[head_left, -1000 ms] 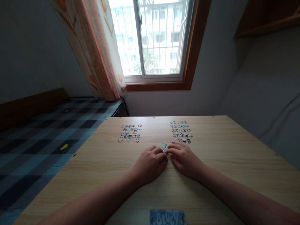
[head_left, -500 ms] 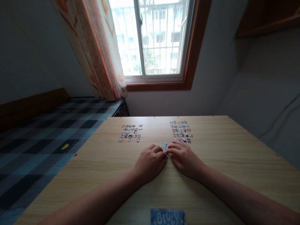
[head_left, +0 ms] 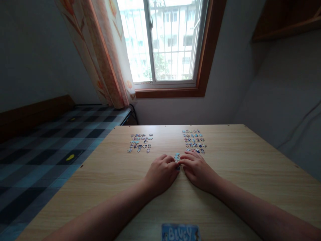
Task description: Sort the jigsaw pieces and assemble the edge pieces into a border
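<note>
Both of my hands rest side by side on a light wooden table (head_left: 240, 174). My left hand (head_left: 161, 174) and my right hand (head_left: 198, 170) have curled fingers pinched on a small strip of joined puzzle pieces (head_left: 177, 157) that lies between their fingertips. One group of loose puzzle pieces (head_left: 139, 143) is spread out on the table beyond my left hand. A second group of loose pieces (head_left: 194, 140) lies just beyond my right hand.
A blue box lid with white lettering (head_left: 180, 232) sits at the table's near edge. A bed with a blue checked cover (head_left: 45, 147) stands along the table's left side. Behind are a barred window (head_left: 170, 40) and a patterned curtain (head_left: 105, 60).
</note>
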The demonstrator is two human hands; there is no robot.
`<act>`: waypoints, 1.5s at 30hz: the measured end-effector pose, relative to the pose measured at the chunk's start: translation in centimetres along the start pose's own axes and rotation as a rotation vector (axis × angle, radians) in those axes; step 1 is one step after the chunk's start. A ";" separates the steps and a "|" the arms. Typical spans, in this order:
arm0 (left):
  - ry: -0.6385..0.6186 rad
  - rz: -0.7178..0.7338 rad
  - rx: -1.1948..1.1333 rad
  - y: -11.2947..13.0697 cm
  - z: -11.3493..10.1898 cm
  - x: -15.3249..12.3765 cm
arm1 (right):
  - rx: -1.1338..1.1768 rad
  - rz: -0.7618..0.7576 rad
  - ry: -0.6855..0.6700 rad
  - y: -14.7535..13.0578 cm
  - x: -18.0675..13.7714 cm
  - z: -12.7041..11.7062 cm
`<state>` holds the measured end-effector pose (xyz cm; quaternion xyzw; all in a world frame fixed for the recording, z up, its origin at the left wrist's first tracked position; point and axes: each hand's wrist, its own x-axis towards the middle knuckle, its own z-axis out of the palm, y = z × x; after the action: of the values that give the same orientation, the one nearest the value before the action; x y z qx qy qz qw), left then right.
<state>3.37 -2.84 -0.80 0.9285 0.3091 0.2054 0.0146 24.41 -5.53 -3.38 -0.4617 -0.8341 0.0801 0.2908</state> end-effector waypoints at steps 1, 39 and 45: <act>-0.005 -0.002 0.003 0.0 0.0 0.0 | -0.001 -0.001 0.000 0.0 0.0 0.0; -0.025 -0.044 -0.196 -0.9 0.2 0.1 | 0.016 0.012 -0.001 -0.1 0.1 0.0; -0.037 -0.048 -0.169 -0.9 0.4 0.3 | 0.013 -0.015 0.001 -0.1 0.1 -0.1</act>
<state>3.24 -1.87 -1.15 0.9199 0.3125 0.2132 0.1036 24.35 -5.50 -3.25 -0.4536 -0.8369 0.0828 0.2949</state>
